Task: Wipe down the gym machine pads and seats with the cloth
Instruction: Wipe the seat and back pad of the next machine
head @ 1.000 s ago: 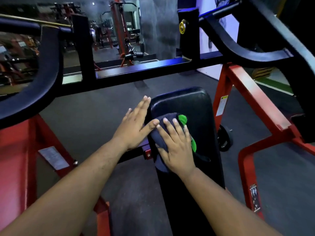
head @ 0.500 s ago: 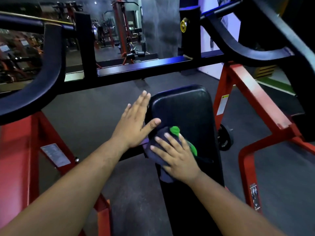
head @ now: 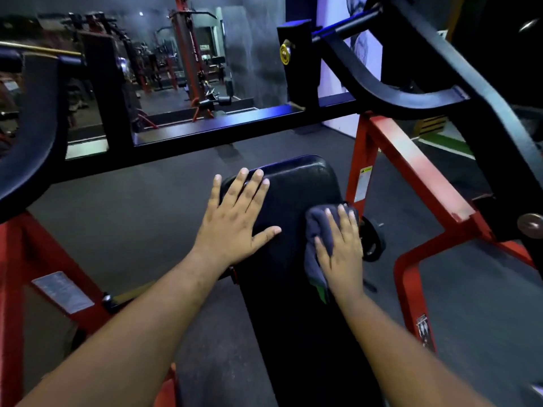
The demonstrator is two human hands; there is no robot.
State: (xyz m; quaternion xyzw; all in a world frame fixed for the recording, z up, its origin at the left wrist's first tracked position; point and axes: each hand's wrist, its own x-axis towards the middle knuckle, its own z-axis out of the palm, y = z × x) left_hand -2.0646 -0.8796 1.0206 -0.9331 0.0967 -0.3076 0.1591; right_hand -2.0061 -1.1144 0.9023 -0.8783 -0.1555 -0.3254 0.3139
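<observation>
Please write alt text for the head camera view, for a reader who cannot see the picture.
Seen from above, a person's right hand presses a dark cloth flat against the right edge of a black pad, while the left hand rests flat on the pad's left side. A red and black frame surrounds the pad, with more gym machines behind.

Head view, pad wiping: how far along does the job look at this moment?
Done: nothing can be confirmed; the black pad shows no clear wiped or unwiped areas. In hand: the right hand presses the dark cloth flat against the pad's right edge, while the left hand rests flat on its upper left, steadying it. Left: the pad's lower length toward the camera, and any other pads or seats, none clearly in view.
</observation>
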